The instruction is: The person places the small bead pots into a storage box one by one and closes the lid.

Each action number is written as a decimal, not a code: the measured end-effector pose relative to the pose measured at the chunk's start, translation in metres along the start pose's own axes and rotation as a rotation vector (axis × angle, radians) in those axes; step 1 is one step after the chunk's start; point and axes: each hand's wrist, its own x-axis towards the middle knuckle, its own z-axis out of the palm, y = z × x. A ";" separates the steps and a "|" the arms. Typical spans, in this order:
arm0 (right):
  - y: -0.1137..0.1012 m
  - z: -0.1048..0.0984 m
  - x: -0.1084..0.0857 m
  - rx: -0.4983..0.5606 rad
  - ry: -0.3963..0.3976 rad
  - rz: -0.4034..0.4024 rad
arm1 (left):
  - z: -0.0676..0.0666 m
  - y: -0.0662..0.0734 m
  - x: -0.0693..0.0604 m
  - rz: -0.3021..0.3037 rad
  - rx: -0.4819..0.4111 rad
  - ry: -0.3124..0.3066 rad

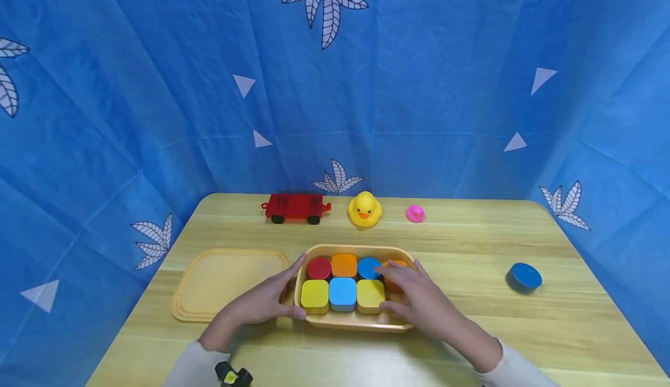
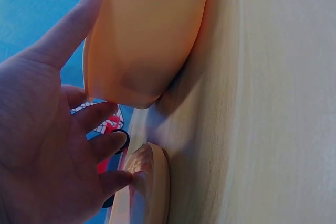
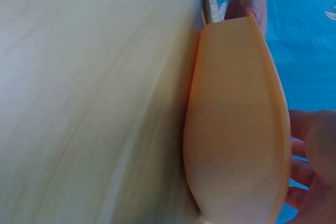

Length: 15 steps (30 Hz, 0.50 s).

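A pale orange box holds two rows of coloured blocks, among them a red round block, a light blue block and a yellow block. My left hand is at its left end, thumb and fingers spread, touching the rim. Over the right end reaches my right hand, fingers spread, with fingertips by the blue round block and the thumb beside the yellow block. That hand partly hides an orange block. In the right wrist view its fingers show beyond the box wall.
A flat pale orange lid lies left of the box. Along the back stand a red toy wagon, a yellow duck and a small pink duck. A dark blue round block sits to the right on the wooden table.
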 end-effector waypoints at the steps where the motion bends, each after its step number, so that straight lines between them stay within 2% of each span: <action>1: 0.001 -0.002 -0.002 0.003 0.015 -0.002 | 0.000 0.000 0.000 0.000 -0.001 -0.001; 8: 0.019 -0.025 -0.021 0.010 0.136 0.008 | 0.001 -0.001 -0.001 0.000 -0.005 -0.001; 15: 0.054 -0.048 -0.040 0.031 0.179 0.126 | 0.000 -0.002 0.000 0.007 0.002 0.002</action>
